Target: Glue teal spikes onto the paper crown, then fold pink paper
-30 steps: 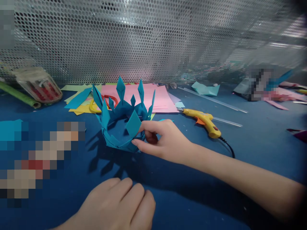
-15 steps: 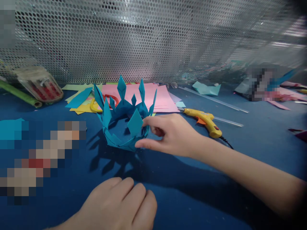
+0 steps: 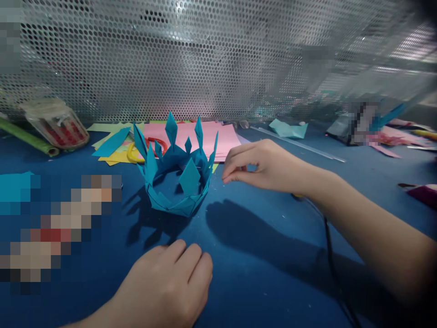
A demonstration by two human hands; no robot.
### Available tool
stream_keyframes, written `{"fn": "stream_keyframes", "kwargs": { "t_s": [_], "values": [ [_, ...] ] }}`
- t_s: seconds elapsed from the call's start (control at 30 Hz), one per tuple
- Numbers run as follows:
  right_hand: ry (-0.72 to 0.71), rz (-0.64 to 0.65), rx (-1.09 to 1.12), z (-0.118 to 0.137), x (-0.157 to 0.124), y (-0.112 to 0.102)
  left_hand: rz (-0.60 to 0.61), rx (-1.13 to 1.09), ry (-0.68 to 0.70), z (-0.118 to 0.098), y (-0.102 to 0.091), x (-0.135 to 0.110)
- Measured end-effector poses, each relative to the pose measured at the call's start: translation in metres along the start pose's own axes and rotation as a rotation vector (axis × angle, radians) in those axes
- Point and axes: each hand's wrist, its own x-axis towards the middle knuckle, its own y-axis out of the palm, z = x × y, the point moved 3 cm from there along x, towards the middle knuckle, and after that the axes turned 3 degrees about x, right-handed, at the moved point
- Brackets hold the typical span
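A blue folded-paper crown with upright diamond-shaped points stands on the blue table. To its right, apart from it, my right hand hangs above the table with thumb and fingertips pinched together. Whether anything tiny is between those fingertips is too small to make out. My left hand rests on the table in front of the crown, fingers curled under into a fist. Nothing sticks out of it. Behind my right hand the yellow glue gun is almost wholly hidden; its black cord runs toward me.
Behind the crown lie pink paper sheets and red- and yellow-handled scissors. A glass jar and a green tube are at left. Clear glue sticks lie at back right. A perforated metal panel closes the back.
My right hand has let go of the crown's front point and moved right and slightly up, its fingertips closing together. It now covers the glue gun. My left hand stays nearly in place.
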Motion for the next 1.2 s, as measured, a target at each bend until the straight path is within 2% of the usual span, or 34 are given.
{"fn": "stream_keyframes", "kwargs": {
  "t_s": [0.13, 0.27, 0.4, 0.47, 0.6, 0.67, 0.73, 0.8, 0.9, 1.0, 1.1, 1.2],
  "values": [
    [0.186, 0.050, -0.085, -0.026, -0.009, -0.005, 0.008, -0.009, 0.002, 0.001, -0.001, 0.000],
    [0.378, 0.056, -0.206, -0.049, -0.014, 0.004, 0.034, -0.018, -0.015, 0.004, 0.000, 0.003],
    [0.497, 0.114, -0.270, -0.058, -0.012, 0.017, 0.073, -0.080, -0.057, 0.008, 0.001, 0.005],
    [0.518, 0.093, -0.266, -0.055, -0.010, 0.016, 0.094, -0.134, -0.105, 0.012, 0.003, 0.005],
    [0.467, -0.006, -0.145, -0.027, -0.013, 0.002, 0.114, -0.290, -0.267, 0.021, 0.004, 0.005],
    [0.408, 0.021, -0.016, -0.007, -0.020, 0.000, 0.103, -0.458, -0.418, 0.026, 0.005, 0.005],
    [0.332, 0.102, 0.137, 0.012, -0.030, 0.010, 0.088, -0.608, -0.556, 0.030, 0.007, 0.005],
    [0.246, 0.173, 0.263, 0.027, -0.038, 0.028, 0.084, -0.692, -0.631, 0.032, 0.009, 0.006],
    [0.174, 0.163, 0.370, 0.041, -0.046, 0.057, 0.112, -0.822, -0.658, 0.030, 0.012, 0.009],
    [0.146, 0.098, 0.582, 0.049, -0.048, 0.077, 0.183, -0.896, -0.636, 0.027, 0.012, 0.013],
    [0.138, 0.020, 0.679, 0.054, -0.049, 0.085, 0.265, -0.906, -0.606, 0.025, 0.008, 0.019],
    [0.172, -0.040, 0.683, 0.056, -0.050, 0.085, 0.283, -0.891, -0.607, 0.026, 0.006, 0.020]
  ]
}}
